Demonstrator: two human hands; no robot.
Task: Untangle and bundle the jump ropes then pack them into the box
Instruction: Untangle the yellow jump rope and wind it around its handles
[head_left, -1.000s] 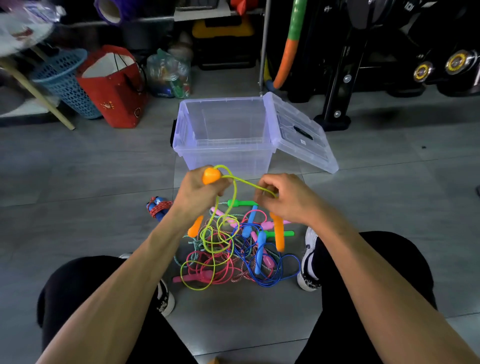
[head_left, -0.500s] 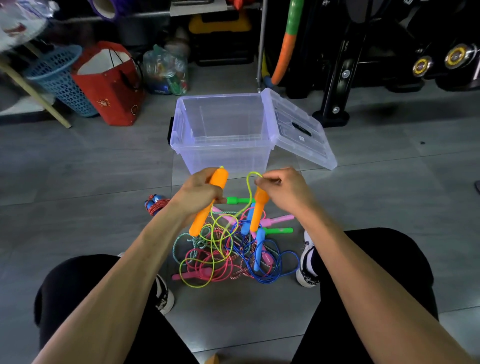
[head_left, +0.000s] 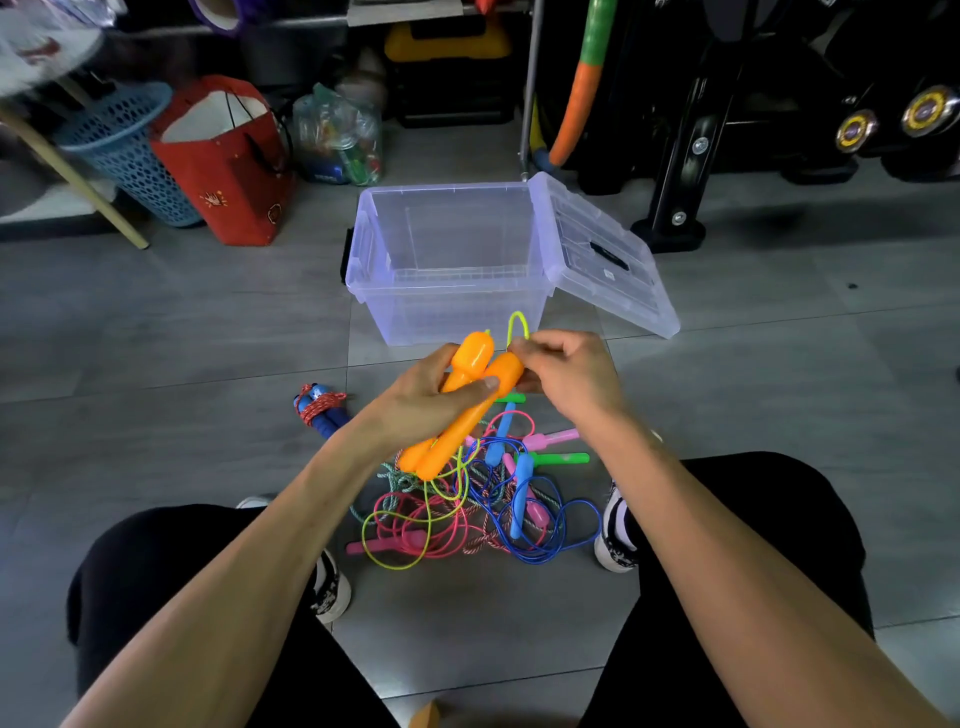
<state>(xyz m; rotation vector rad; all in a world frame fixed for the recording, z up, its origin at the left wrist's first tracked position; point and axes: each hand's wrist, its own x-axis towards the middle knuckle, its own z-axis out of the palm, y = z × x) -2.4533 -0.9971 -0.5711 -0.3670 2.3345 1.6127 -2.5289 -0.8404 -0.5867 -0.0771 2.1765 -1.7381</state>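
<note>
two orange handles (head_left: 464, 395), two green handles (head_left: 563, 459), one box (head_left: 447, 270), one lid (head_left: 602, 254), one bundled rope (head_left: 318, 408), one blue basket (head_left: 124, 150), one red bag (head_left: 228, 166), two hands (head_left: 415, 400).

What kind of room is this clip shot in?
Most likely a home gym or a storage corner. Black exercise equipment with round gold badges stands at the back right, a foam-padded pole leans beside it, and a blue basket and a red bag sit on the grey tiled floor.
</note>
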